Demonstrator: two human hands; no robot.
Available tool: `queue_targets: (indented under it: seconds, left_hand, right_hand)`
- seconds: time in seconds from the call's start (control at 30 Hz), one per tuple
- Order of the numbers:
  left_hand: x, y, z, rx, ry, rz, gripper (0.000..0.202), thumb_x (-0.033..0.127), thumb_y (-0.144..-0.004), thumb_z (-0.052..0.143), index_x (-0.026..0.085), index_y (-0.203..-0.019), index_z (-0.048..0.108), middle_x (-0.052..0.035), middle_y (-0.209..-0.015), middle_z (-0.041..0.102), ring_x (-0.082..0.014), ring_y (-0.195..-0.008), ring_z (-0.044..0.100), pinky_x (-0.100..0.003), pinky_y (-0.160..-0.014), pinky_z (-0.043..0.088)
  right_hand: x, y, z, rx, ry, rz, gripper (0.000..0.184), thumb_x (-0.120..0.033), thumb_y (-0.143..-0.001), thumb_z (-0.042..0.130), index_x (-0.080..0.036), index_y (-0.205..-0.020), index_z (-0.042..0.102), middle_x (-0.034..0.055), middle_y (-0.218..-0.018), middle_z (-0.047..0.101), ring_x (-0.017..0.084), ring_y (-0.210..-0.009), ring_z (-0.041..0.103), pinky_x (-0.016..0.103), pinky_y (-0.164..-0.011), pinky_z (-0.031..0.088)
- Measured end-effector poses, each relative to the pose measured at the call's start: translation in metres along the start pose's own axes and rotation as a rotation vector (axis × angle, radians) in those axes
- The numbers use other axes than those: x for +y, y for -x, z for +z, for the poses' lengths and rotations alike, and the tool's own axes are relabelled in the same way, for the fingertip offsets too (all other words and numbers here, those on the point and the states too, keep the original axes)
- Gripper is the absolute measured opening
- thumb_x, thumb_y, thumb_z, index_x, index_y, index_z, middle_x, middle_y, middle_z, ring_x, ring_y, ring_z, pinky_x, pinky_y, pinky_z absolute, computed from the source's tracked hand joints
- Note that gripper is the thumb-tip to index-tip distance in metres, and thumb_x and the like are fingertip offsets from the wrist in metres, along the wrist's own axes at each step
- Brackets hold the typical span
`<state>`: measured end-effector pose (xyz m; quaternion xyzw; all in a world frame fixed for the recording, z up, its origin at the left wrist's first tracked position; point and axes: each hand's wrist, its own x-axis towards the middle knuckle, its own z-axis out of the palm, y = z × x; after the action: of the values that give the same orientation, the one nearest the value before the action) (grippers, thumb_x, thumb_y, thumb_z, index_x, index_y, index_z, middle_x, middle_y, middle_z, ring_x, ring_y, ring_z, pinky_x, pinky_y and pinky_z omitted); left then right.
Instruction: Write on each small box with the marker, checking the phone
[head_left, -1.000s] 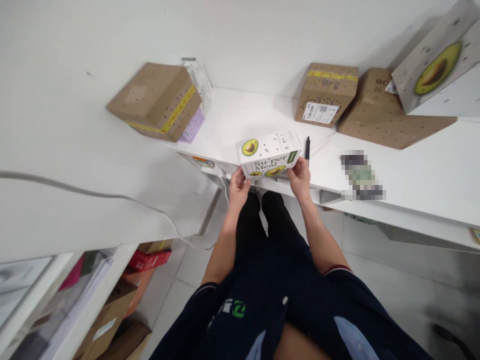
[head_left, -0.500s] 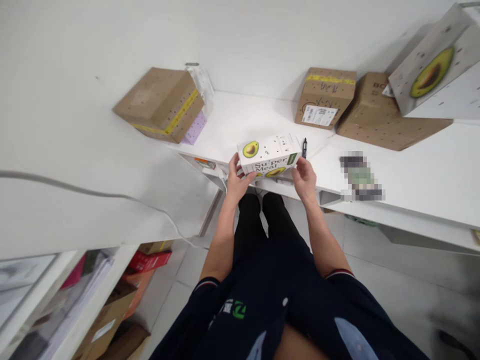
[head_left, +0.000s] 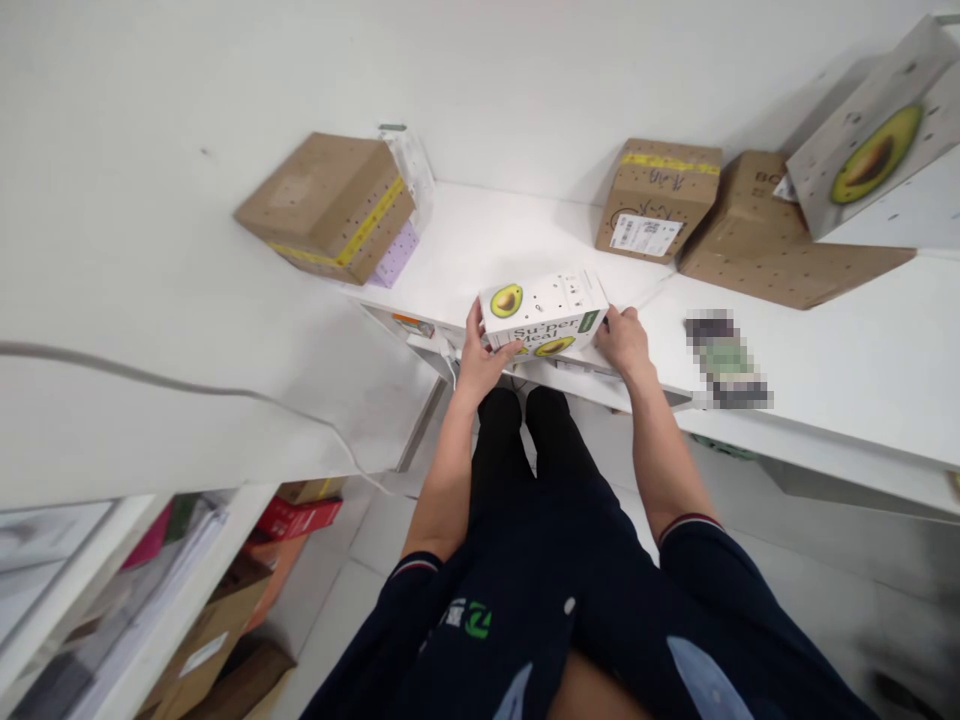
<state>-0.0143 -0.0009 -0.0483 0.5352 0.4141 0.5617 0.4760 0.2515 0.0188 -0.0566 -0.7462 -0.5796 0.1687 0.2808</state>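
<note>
A white carton [head_left: 547, 312] printed with avocados and "Su·per Meal" lies on its side at the front edge of the white desk [head_left: 517, 225]. My left hand [head_left: 480, 365] grips its left end, thumb on the front face and fingers behind the end. My right hand [head_left: 628, 342] is at the carton's right end, on the desk, with its fingers curled and closed. What these fingers hold, if anything, is hidden. The black pen seen earlier beside that end no longer shows.
A taped cardboard box [head_left: 330, 205] stands at the left on a purple box [head_left: 394, 255]. Behind on the right are a labelled box [head_left: 660, 200], a larger brown box [head_left: 780, 245] and a tall avocado-printed carton [head_left: 885, 150]. A blurred-out object [head_left: 726, 358] lies right of my hand.
My right hand has left the carton's front corner, moved slightly right and up, and curled its fingers. The black pen there has gone from sight. My left hand keeps its grip.
</note>
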Motion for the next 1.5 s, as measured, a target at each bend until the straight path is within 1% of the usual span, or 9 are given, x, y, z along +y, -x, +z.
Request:
queue_targets:
  seconds: [0.17, 0.3, 0.4, 0.5, 0.63, 0.8, 0.93, 1.1, 1.5]
  left_hand:
    - [0.001, 0.000, 0.001, 0.007, 0.005, -0.013, 0.107, 0.046, -0.062, 0.091, 0.034, -0.152, 0.034, -0.0114, -0.160, 0.037, -0.0341, -0.143, 0.043, -0.044, -0.106, 0.052]
    - [0.002, 0.000, 0.000, 0.003, -0.042, 0.013, 0.106, 0.049, -0.064, 0.089, 0.033, -0.153, 0.033, -0.0134, -0.158, 0.039, -0.0346, -0.141, 0.044, -0.044, -0.106, 0.052]
    - [0.006, 0.003, 0.002, 0.045, -0.120, 0.027, 0.113, 0.051, -0.063, 0.090, 0.034, -0.155, 0.027, -0.0152, -0.160, 0.032, -0.0367, -0.141, 0.043, -0.045, -0.106, 0.051]
    - [0.018, 0.009, 0.011, 0.177, -0.273, 0.130, 0.110, 0.055, -0.063, 0.088, 0.034, -0.154, 0.031, -0.0148, -0.160, 0.027, -0.0379, -0.144, 0.036, -0.047, -0.107, 0.048]
    - [0.037, 0.014, 0.029, 0.262, -0.523, 0.356, 0.067, 0.054, -0.075, 0.080, 0.027, -0.133, 0.059, -0.0129, -0.154, 0.032, -0.0362, -0.146, 0.031, -0.051, -0.117, 0.036]
    - [0.043, 0.010, 0.038, 0.198, -0.584, 0.411, 0.033, 0.048, -0.085, 0.071, 0.024, -0.108, 0.073, -0.0124, -0.131, 0.057, -0.0324, -0.133, 0.048, -0.051, -0.120, 0.029]
    - [0.041, 0.007, 0.036, 0.179, -0.626, 0.414, 0.033, 0.048, -0.088, 0.068, 0.023, -0.109, 0.072, -0.0128, -0.128, 0.061, -0.0313, -0.128, 0.052, -0.051, -0.120, 0.029]
    - [0.042, 0.010, 0.037, 0.199, -0.590, 0.400, 0.034, 0.049, -0.087, 0.068, 0.023, -0.110, 0.072, -0.0123, -0.129, 0.061, -0.0312, -0.129, 0.052, -0.049, -0.121, 0.029]
    - [0.042, 0.010, 0.037, 0.235, -0.960, 0.573, 0.034, 0.046, -0.097, 0.055, 0.020, -0.115, 0.068, -0.0140, -0.126, 0.064, -0.0249, -0.123, 0.059, -0.043, -0.112, 0.041]
  right_hand:
    - [0.013, 0.002, -0.008, 0.148, -0.573, 0.057, 0.026, -0.032, -0.080, 0.052, -0.021, -0.097, 0.069, 0.0011, -0.071, 0.057, 0.020, -0.068, 0.057, 0.043, -0.077, 0.056]
    - [0.011, 0.014, -0.038, 0.161, -1.044, 0.018, 0.030, -0.043, -0.086, 0.046, -0.026, -0.105, 0.060, 0.0004, -0.077, 0.063, 0.016, -0.065, 0.061, 0.034, -0.062, 0.055]
    - [-0.008, 0.024, -0.064, 0.194, -1.039, -0.179, 0.031, -0.049, -0.085, 0.058, -0.032, -0.110, 0.056, 0.0003, -0.087, 0.065, 0.016, -0.076, 0.066, 0.034, -0.066, 0.056]
    - [-0.038, 0.030, -0.078, 0.300, -1.033, -0.254, 0.030, -0.050, -0.083, 0.067, -0.033, -0.102, 0.052, -0.0061, -0.069, 0.055, 0.013, -0.064, 0.062, 0.029, -0.062, 0.053]
    - [-0.081, 0.033, -0.080, 0.388, -1.086, -0.298, 0.026, -0.052, -0.090, 0.060, -0.028, -0.092, 0.050, -0.0096, -0.054, 0.041, 0.009, -0.045, 0.050, 0.023, -0.047, 0.041]
    - [-0.116, 0.026, -0.076, 0.079, -1.099, -0.399, 0.027, -0.049, -0.093, 0.054, -0.025, -0.103, 0.060, -0.0035, -0.070, 0.064, 0.012, -0.063, 0.066, 0.029, -0.063, 0.055]
    - [-0.123, 0.012, -0.061, 0.032, -0.944, -0.384, 0.025, -0.046, -0.087, 0.067, -0.026, -0.098, 0.059, -0.0053, -0.071, 0.064, 0.011, -0.067, 0.067, 0.030, -0.069, 0.058]
    - [-0.118, 0.008, -0.039, 0.097, -0.884, -0.326, 0.028, -0.053, -0.091, 0.060, -0.025, -0.093, 0.057, -0.0044, -0.065, 0.060, 0.013, -0.063, 0.066, 0.028, -0.062, 0.058]
    - [-0.119, 0.013, -0.040, 0.155, -0.738, -0.406, 0.031, -0.049, -0.091, 0.061, -0.022, -0.078, 0.056, -0.0071, -0.056, 0.054, 0.007, -0.049, 0.051, 0.021, -0.050, 0.042]
